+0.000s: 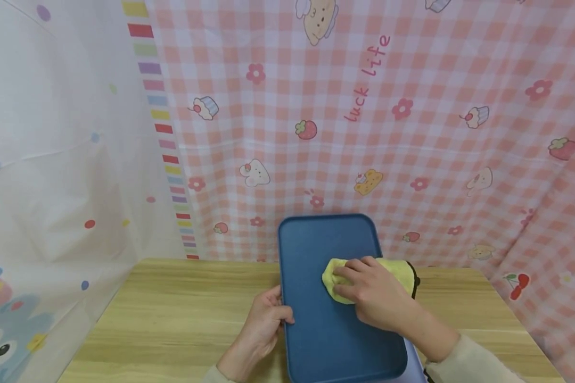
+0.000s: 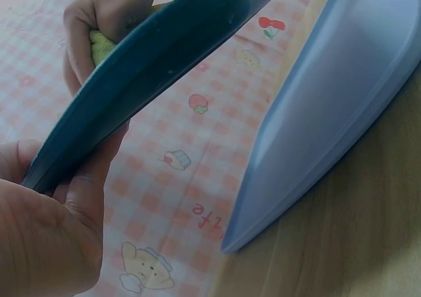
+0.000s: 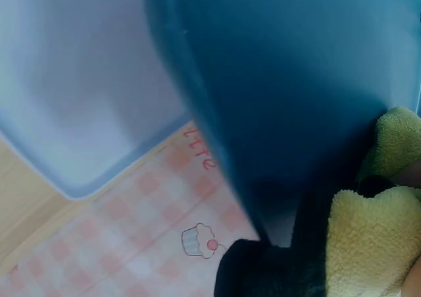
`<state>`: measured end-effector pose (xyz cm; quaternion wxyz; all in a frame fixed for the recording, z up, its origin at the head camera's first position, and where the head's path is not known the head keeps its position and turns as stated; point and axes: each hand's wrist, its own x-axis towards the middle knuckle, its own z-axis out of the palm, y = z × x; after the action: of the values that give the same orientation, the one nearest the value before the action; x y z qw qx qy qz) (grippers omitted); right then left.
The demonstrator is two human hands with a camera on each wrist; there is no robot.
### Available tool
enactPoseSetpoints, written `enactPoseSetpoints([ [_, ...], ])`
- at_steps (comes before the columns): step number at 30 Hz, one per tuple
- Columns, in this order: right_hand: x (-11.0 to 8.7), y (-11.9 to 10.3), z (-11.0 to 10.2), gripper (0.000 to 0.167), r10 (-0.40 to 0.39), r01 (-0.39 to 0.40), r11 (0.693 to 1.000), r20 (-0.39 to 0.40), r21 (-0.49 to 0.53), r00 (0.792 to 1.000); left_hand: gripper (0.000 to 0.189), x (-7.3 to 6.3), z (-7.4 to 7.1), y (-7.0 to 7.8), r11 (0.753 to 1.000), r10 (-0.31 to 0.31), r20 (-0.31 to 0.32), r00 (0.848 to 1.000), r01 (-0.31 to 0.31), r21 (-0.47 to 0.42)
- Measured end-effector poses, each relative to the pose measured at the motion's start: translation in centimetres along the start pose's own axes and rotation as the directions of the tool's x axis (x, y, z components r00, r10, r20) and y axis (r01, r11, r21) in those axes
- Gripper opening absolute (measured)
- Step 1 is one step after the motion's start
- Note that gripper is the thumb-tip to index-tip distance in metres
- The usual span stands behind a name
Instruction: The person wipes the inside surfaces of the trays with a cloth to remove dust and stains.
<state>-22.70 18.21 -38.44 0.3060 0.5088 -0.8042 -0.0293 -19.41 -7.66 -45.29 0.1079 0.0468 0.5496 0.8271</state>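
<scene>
A dark blue rectangular tray (image 1: 316, 340) is held up at a tilt above the table. My left hand (image 1: 263, 324) grips its left edge, thumb on the inner face and fingers behind. With curled fingers my right hand (image 1: 376, 290) holds a yellow cloth (image 1: 335, 282) with a dark edging against the tray's inner face, right of its middle. In the right wrist view the cloth (image 3: 375, 244) hangs over the tray's edge, and only a sliver of the hand shows. The left wrist view shows the tray (image 2: 145, 66) edge-on between both hands.
Under the blue tray, a pale lilac tray (image 2: 322, 106) lies on the wooden table (image 1: 182, 319), mostly hidden in the head view. A pink checked curtain (image 1: 278, 106) hangs behind the table, and a white dotted one (image 1: 76, 159) hangs at the left.
</scene>
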Motion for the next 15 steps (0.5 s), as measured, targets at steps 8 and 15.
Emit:
enactPoseSetpoints([
  [8, 1.4, -1.0, 0.0, 0.037, -0.021, 0.021, 1.000, 0.019, -0.010, 1.000, 0.071, -0.1, 0.1, 0.0, 1.000, 0.008, 0.009, 1.000, -0.008, 0.006],
  [15, 2.5, -2.0, 0.4, 0.038, -0.039, 0.039, 0.999, -0.019, -0.017, 0.999, 0.069, -0.1, 0.2, 0.0, 1.000, 0.000, 0.010, 1.000, 0.000, 0.015],
])
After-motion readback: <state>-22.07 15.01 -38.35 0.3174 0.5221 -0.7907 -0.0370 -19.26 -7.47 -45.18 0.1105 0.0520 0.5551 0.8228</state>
